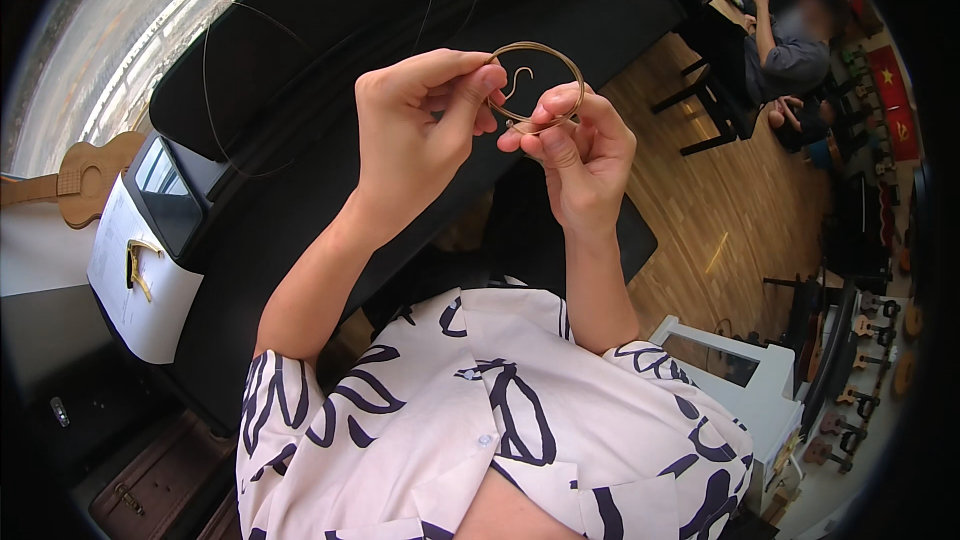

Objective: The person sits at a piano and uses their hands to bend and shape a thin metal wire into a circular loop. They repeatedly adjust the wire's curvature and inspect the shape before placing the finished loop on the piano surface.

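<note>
A bronze-coloured guitar string (pixel 551 46), wound into a ring of several turns, is held up in front of my chest. My left hand (pixel 428 112) pinches the ring's left side between thumb and fingers. At its lower right, my right hand (pixel 585 145) grips the coil with thumb and fingertips. A small ball end shows near my right fingertips, and a hooked end curls up inside the ring. Thin loose strings (pixel 208 90) arch over the black surface (pixel 330 15) beyond my hands.
At left lie a tablet-like device (pixel 168 195), white paper (pixel 135 315) and a gold capo (pixel 146 265), beside a small wooden guitar shape (pixel 95 178). A black stool (pixel 705 100) and a seated person (pixel 785 55) are at far right. Nearer stands a white frame (pixel 735 370).
</note>
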